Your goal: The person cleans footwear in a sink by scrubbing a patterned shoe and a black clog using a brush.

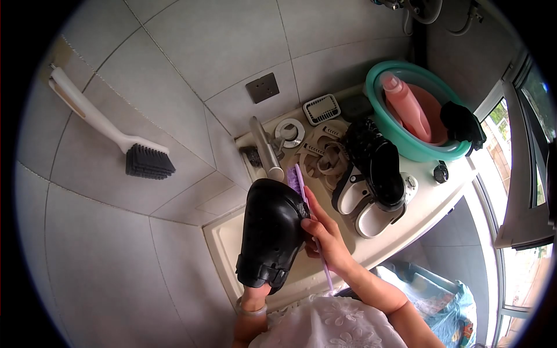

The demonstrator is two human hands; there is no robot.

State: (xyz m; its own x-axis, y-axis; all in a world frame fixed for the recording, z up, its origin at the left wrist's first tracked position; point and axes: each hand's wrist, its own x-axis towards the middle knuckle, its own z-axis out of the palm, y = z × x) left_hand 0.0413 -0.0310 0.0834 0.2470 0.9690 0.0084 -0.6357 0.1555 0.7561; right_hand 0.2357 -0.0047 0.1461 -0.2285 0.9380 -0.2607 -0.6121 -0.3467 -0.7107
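A wet, shiny black clog [270, 226] is raised over the sink, toe end up, close to the faucet [266, 149]. My left hand [256, 293] supports it from the heel end; most of its fingers are hidden inside or behind the shoe. In my right hand [326, 235] is a slim purple brush [296, 178], its bristle head up beside the clog's toe and its handle running down past my palm. The fingers of that hand wrap the handle, and the thumb rests at the clog's edge.
Right of the faucet lie beige strappy sandals [325, 153], black clogs [377, 168] and white clogs [371, 220]. Behind them, a green basin [400, 152] holds a pink bottle [406, 107]. A black watch [441, 172] sits nearby. On the left wall hangs a white-handled scrub brush [116, 130].
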